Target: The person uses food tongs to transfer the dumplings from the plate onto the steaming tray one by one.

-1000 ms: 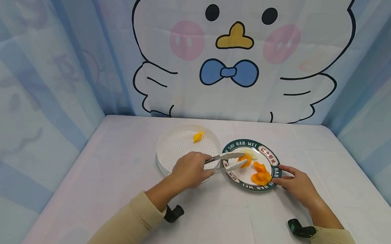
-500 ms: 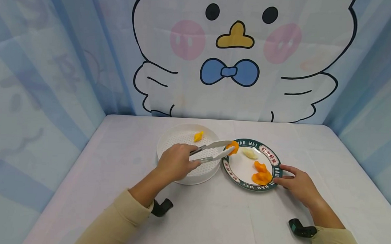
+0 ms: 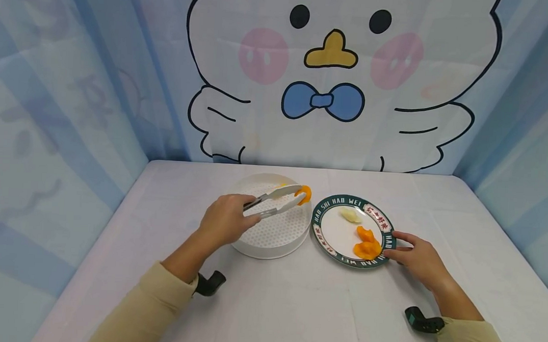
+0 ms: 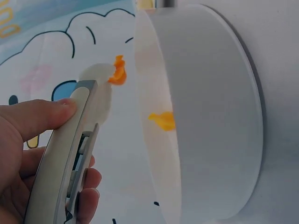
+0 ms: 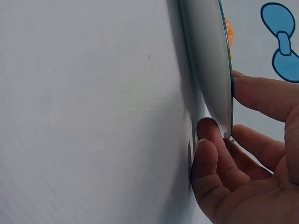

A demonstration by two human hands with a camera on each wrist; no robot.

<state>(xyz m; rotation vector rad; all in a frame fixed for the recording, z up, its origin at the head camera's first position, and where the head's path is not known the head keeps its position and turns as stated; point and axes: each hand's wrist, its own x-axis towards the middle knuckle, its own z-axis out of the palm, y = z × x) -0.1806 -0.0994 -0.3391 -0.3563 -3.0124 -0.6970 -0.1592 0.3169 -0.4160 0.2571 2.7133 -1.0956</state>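
My left hand (image 3: pixel 226 219) grips a pair of tongs (image 3: pixel 273 195) above the white round dish with a dimpled or perforated floor (image 3: pixel 271 237). An orange curved piece (image 3: pixel 306 195) is pinched at the tongs' tips, over the dish's right side. Inside the dish lies a yellow piece (image 4: pixel 162 121), mostly hidden behind the tongs in the head view. My right hand (image 3: pixel 417 261) holds the right rim of a green-bordered plate (image 3: pixel 337 232), with fingers on both sides of the edge in the right wrist view. On that plate lie orange pieces (image 3: pixel 367 249) and a pale yellow piece (image 3: pixel 350 215).
Dish and plate stand side by side, almost touching, on a white-covered table (image 3: pixel 295 304). A cartoon-printed curtain (image 3: pixel 321 142) hangs behind the table, with blue cloth at both sides. Each wrist carries a black device (image 3: pixel 210 283).
The tongs have lifted an orange piece off the plate and carried it left over the dish. My right hand has stayed on the plate's rim.
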